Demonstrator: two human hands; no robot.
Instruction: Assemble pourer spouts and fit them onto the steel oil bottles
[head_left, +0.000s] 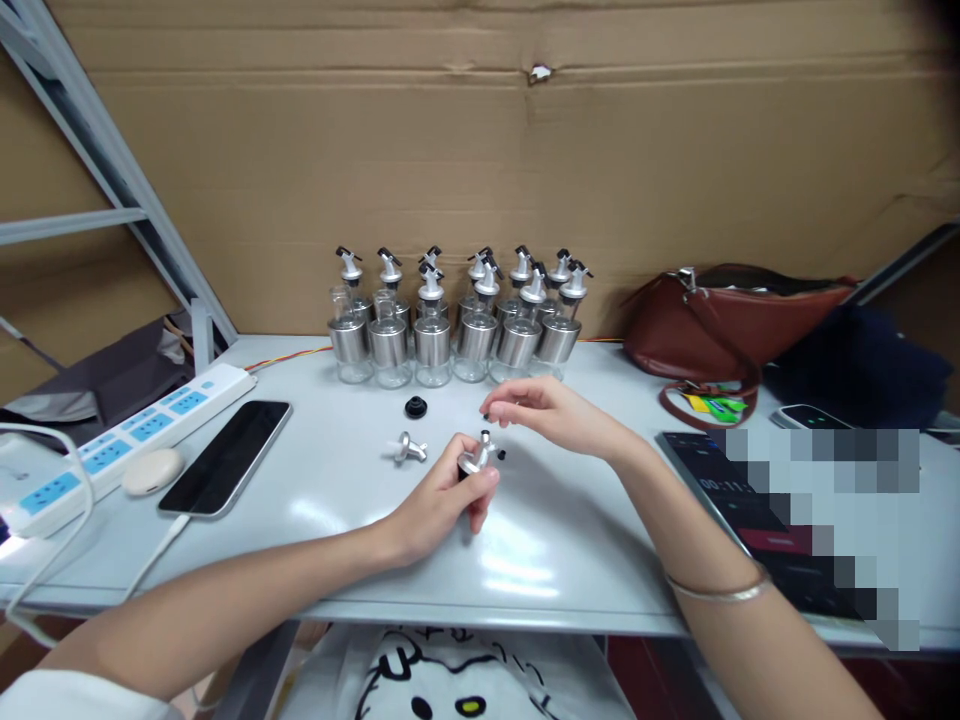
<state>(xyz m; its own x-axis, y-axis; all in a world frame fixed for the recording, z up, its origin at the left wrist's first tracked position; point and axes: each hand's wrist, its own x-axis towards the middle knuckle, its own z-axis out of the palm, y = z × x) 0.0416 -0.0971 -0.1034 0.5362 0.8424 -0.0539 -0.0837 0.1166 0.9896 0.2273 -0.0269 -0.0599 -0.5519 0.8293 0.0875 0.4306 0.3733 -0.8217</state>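
Observation:
My left hand (444, 500) is closed around a small silver pourer spout (475, 458), held upright just above the white table (315, 470). My right hand (541, 410) hovers just right of it, fingers curled in a pinch on a tiny black piece (487, 414). Another small black piece (501, 455) lies beside the spout. A second silver pourer spout (407, 448) lies on its side to the left. A black round cap (415, 407) sits behind it. Several glass bottles (457, 325) with steel bands and pourer tops stand in a cluster at the back.
A black phone (226, 456) on a cable, a beige oval case (152, 470) and a white power strip (120, 437) lie at the left. A brown bag (720, 320), a tablet (750, 510) and another phone (806, 415) are at the right. Cardboard (480, 150) walls the back.

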